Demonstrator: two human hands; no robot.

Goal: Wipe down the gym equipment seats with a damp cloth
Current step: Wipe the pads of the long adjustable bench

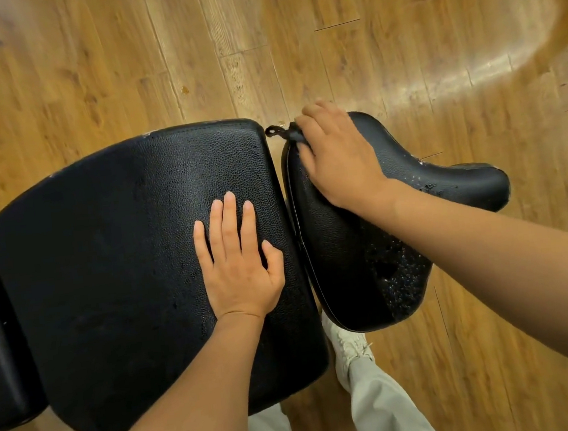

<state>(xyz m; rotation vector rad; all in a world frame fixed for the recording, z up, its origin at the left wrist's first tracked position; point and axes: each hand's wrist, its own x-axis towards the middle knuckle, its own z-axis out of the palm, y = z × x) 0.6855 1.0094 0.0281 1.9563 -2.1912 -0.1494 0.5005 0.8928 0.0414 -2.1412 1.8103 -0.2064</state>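
Seat pads: 2 (115,264) (348,261) | hands: 2 (242,263) (336,162) | cloth: 1 (294,135)

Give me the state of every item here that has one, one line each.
Large pad: black, textured, scuffed at its far edge.
Small seat: black, cover flaking and worn near its front and along the narrow end.
Cloth: dark, mostly hidden under the right hand, one corner sticking out.
Left hand: flat, open, pressing on the large pad.
Right hand: pressing the cloth on the small seat.
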